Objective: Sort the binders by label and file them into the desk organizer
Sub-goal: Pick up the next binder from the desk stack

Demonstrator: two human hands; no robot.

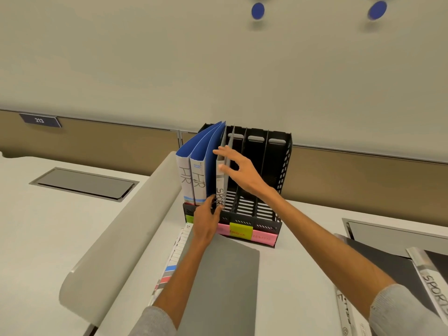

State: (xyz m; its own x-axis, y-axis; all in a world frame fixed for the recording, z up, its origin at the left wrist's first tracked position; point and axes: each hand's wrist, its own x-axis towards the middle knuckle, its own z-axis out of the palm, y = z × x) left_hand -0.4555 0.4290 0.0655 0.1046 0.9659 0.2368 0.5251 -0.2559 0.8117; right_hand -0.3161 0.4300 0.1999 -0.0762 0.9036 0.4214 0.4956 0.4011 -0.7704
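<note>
A black desk organizer (278, 166) stands on the desk against the wall, with pink and yellow sticky labels (241, 232) on its front. Two blue binders marked HR (191, 175) stand in its left slots. Just right of them stands a grey binder marked SPORT (220, 187). My left hand (206, 221) pinches the bottom of the grey binder's spine. My right hand (238, 169) touches its upper spine and top edge with spread fingers. The organizer's right slots hold nothing.
A grey binder (223, 282) lies flat in front of the organizer, with another binder (175, 258) under its left side. At the right lie dark binders, one marked SPORTS (434, 284). A rounded desk divider (121, 234) runs along the left. Grey cable hatches (84, 183) sit in the desktops.
</note>
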